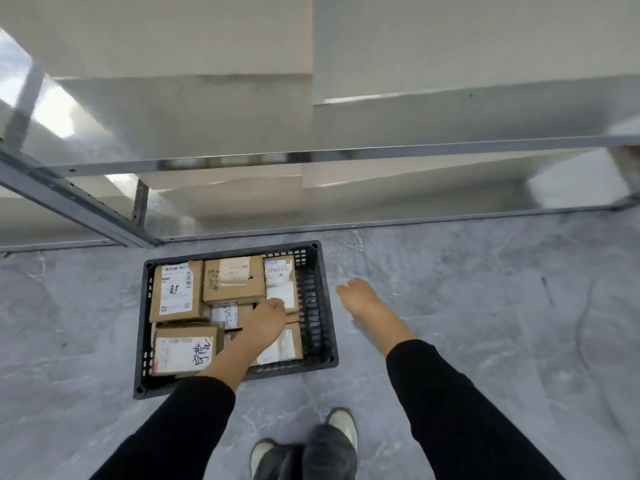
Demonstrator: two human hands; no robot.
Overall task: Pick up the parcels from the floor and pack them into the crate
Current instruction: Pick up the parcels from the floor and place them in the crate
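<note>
A dark grey plastic crate (317,306) sits on the floor in front of me, filled with several brown cardboard parcels bearing white labels, such as one at the back left (176,291), one at the back middle (233,279) and one at the front left (185,349). My left hand (266,318) reaches into the crate over the parcels near its right side, fingers curled; what it touches is hidden beneath it. My right hand (360,299) hovers over the bare floor just right of the crate, fingers loosely bent, holding nothing.
A grey metal shelving rack (221,161) with pale shelves stands right behind the crate. The floor (485,289) is grey marbled tile. My two shoes (304,445) are at the bottom centre, close to the crate's front edge.
</note>
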